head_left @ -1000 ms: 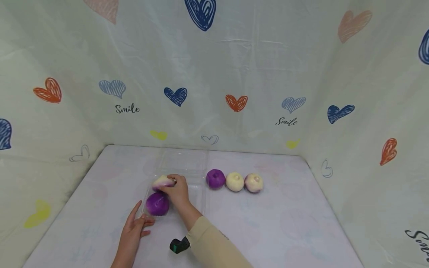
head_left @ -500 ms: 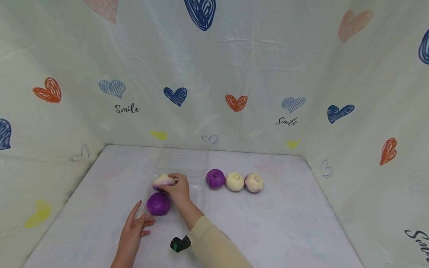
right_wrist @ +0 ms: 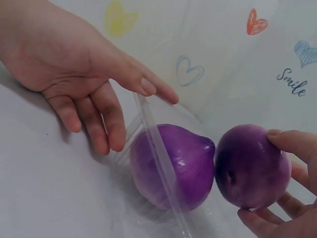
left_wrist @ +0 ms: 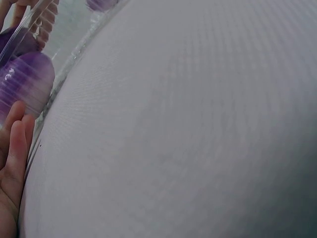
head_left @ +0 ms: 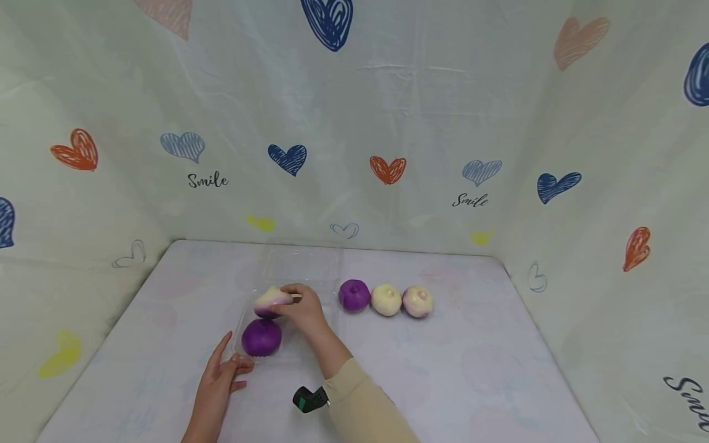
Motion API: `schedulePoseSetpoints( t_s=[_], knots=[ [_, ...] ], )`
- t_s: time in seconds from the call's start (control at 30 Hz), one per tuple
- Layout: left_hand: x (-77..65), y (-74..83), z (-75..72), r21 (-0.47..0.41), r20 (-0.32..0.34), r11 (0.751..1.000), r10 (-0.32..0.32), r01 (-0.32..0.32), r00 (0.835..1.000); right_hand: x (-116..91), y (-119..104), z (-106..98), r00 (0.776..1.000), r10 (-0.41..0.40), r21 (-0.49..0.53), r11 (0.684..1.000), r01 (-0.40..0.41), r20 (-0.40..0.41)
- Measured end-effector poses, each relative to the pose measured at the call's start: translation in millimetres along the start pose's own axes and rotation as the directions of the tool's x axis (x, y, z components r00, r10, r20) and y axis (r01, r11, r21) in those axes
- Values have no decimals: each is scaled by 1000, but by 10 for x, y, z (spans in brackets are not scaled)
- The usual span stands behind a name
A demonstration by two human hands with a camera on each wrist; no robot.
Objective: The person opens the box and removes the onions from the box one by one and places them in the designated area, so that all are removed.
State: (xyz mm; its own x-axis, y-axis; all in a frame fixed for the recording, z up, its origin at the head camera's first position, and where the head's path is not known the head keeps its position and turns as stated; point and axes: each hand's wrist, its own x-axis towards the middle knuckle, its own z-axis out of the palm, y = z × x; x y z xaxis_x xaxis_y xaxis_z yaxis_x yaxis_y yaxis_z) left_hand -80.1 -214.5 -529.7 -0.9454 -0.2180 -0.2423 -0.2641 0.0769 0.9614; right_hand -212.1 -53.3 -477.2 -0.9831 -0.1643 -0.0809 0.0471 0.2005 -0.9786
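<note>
A white-and-purple onion (head_left: 270,301) stands in the back left of a clear plastic box, and my right hand (head_left: 304,311) holds it from its right side. Thumb and fingers lie on the onion's opposite sides in the right wrist view. Directly in front of it, touching it, a purple onion (right_wrist: 173,163) sits inside the box's near left corner. My left hand (head_left: 218,381) rests beside that corner, fingers loosely extended along the clear wall, as the left wrist view also shows at its left edge.
The box's clear lid (head_left: 301,266) lies folded open toward the back wall. Right of the box stand a purple onion (head_left: 354,296), a white onion (head_left: 386,299) and a white-and-purple onion (head_left: 418,301) in a row. A dark wrist camera (head_left: 309,400) sits at my right sleeve.
My right hand and forearm have shifted slightly to the right, and the held onion has moved a little with them. The left hand stays by the box.
</note>
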Motion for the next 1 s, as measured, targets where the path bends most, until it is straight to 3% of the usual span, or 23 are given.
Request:
schedulePoseSetpoints(
  t_s=[0.4,0.73,1.0],
  knots=[
    [24,-9,-19,5,4,999,-36,36,999,-46,-53,-343,989,-3,54,999,-5,145],
    [19,-14,-21,-4,11,999,-53,53,999,-133,-107,-584,956,-20,63,998,1,294],
    [-1,-2,1,-22,7,1000,-3,3,1000,-213,-133,-810,925,-41,52,998,23,377]
  ],
)
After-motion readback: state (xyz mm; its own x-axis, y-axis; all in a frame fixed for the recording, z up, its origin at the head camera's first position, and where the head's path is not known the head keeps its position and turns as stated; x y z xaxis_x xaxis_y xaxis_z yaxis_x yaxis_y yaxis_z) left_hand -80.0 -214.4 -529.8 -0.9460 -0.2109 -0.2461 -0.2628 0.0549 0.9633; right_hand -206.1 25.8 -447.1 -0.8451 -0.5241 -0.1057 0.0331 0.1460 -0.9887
